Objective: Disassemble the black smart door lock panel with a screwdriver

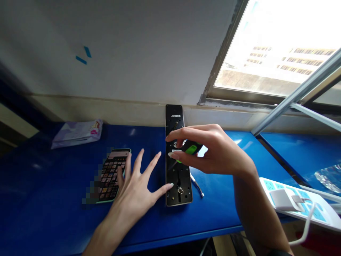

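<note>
A long black panel (178, 185) with screws and slots lies lengthwise on the blue table (53, 199). My right hand (213, 151) hovers over its middle, fingers closed round a green-and-black screwdriver (191, 148) whose tip points down at the panel. My left hand (135, 185) rests flat on the table with fingers spread, its thumb tip touching the panel's left edge. Part of this hand lies over a phone (110, 176) with a lit screen.
Metal tweezers (197, 185) lie just right of the panel. A purple-white packet (77, 132) sits at the back left by the wall. A white power strip (301, 204) with a plug and cable lies at the right. A window is above right.
</note>
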`<state>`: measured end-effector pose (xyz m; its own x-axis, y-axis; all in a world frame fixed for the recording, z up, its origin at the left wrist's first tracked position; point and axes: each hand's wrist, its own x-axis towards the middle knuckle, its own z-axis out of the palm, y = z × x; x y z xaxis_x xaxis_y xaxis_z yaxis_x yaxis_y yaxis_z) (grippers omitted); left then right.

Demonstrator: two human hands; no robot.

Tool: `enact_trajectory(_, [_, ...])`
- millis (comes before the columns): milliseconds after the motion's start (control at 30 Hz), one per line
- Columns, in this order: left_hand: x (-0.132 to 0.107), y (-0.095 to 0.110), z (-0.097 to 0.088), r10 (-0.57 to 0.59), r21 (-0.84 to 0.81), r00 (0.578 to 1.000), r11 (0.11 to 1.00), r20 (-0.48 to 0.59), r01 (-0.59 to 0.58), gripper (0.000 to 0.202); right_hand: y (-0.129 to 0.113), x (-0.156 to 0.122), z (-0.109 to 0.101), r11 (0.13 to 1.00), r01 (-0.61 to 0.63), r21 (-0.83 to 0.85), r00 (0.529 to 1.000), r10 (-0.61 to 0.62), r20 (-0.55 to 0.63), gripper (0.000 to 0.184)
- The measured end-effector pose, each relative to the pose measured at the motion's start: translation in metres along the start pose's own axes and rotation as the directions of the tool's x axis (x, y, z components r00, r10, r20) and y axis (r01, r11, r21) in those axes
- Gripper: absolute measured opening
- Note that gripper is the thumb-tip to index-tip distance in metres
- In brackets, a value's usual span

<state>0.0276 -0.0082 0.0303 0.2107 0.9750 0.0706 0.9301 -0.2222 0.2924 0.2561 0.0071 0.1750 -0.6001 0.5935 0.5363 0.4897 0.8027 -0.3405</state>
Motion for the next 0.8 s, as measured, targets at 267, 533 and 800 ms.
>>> enact_trajectory(267, [0.007, -0.001, -0.010, -0.071, -0.049, 0.991, 0.996, 0.113, 0.077, 0.099, 0.000, 0.000, 0.000, 1.000, -0.008, 0.004, 1.000, 0.008, 0.002, 0.028])
enact_trajectory(533, [-0.014, 0.021, -0.017, -0.127, 0.064, 0.989, 0.990, 0.072, 0.122, 0.087, 0.001, -0.001, 0.001, 1.000, -0.007, 0.005, 1.000, 0.007, 0.006, 0.028])
enact_trajectory(800, [0.002, 0.009, -0.013, -0.061, 0.008, 0.986, 0.998, 0.155, 0.060, 0.097, 0.001, 0.000, 0.001, 1.000, -0.011, 0.008, 1.000, 0.011, 0.001, 0.027])
